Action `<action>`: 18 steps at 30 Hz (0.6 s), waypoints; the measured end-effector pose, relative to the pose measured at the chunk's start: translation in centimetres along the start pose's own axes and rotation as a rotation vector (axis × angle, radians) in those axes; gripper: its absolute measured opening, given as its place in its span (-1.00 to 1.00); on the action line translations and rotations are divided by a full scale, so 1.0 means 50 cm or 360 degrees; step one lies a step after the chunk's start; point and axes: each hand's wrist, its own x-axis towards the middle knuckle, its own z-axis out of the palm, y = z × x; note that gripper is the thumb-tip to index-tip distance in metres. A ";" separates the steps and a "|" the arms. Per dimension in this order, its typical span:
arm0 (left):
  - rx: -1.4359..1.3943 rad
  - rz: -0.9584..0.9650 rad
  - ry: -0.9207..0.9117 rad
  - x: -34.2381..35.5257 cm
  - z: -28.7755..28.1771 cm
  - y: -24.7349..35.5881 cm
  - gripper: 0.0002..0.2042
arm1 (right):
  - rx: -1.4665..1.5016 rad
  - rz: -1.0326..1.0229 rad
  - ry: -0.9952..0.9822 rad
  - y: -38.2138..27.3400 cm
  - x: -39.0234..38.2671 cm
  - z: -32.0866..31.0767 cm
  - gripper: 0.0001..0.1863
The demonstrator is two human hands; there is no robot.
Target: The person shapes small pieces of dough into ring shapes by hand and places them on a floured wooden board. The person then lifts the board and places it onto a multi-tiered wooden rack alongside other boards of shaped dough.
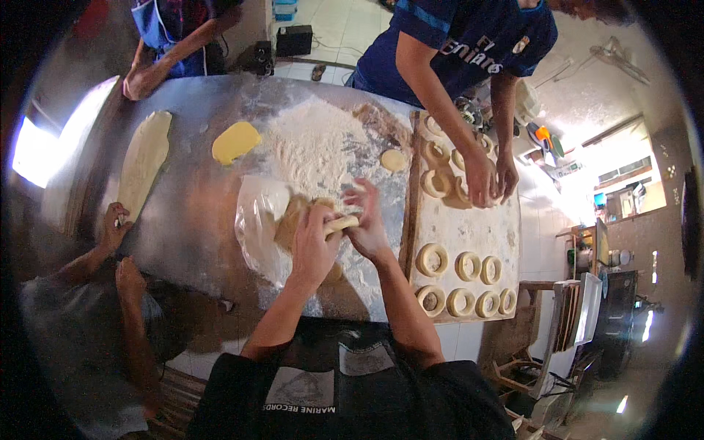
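Over the floured metal table, my left hand (314, 238) is closed around a short, pale roll of dough (342, 224). The dough's free end points right and meets the palm side of my right hand (369, 224). Slightly blurred, that hand has its fingers spread apart, curving over beyond the dough. Another bit of dough shows just past my left fingertips, partly hidden by them. Beside my left hand lies a clear plastic sheet (253, 227), and loose white flour (312, 150) is spread beyond both hands.
Right of me, a wooden board (469, 227) bears several dough rings (433, 259); a co-worker's hands (490, 180) reach over its far half. A yellow slab (236, 142), a small dough disc (394, 160) and a long dough sheet (145, 165) lie on the table. Another person's hand touches that sheet.
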 end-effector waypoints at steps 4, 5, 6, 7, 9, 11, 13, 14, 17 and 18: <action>-0.0143 0.0258 0.0346 0.015 0.021 0.018 -0.58 | 0.1013 0.0292 -0.0649 -0.014 -0.026 -0.051 -0.41; -0.0223 0.0363 0.0306 0.017 0.030 0.008 -0.51 | 0.0992 0.0227 -0.0613 0.002 -0.026 -0.062 -0.49; -0.0678 0.0168 0.0256 0.010 0.041 -0.003 -0.51 | 0.1187 0.0292 -0.0460 0.000 -0.027 -0.065 -0.51; -0.1128 -0.0038 0.0193 -0.006 0.050 -0.011 -0.50 | 0.1382 0.0353 -0.0303 -0.004 -0.033 -0.066 -0.52; -0.1590 -0.0224 0.0296 -0.019 0.073 0.004 -0.60 | 0.1261 0.0464 0.0019 -0.021 -0.039 -0.065 -0.51; -0.1826 -0.0223 0.0107 -0.030 0.078 -0.012 -0.69 | -0.0016 -0.0159 -0.0142 -0.028 -0.045 -0.075 -0.41; -0.1518 -0.0055 0.0354 -0.019 0.107 -0.008 -0.71 | 0.0539 0.0077 -0.0368 -0.048 -0.051 -0.096 -0.41; -0.1256 0.0035 0.0306 -0.016 0.117 0.011 -0.72 | 0.1616 0.0189 -0.0206 -0.080 -0.062 -0.105 -0.39; -0.0798 0.0130 0.0027 -0.020 0.129 0.085 -0.71 | 0.0403 0.0196 -0.0188 -0.076 -0.062 -0.146 -0.51; -0.0702 0.0136 -0.0003 -0.024 0.146 0.088 -0.72 | 0.0304 0.0142 -0.0270 -0.092 -0.073 -0.161 -0.54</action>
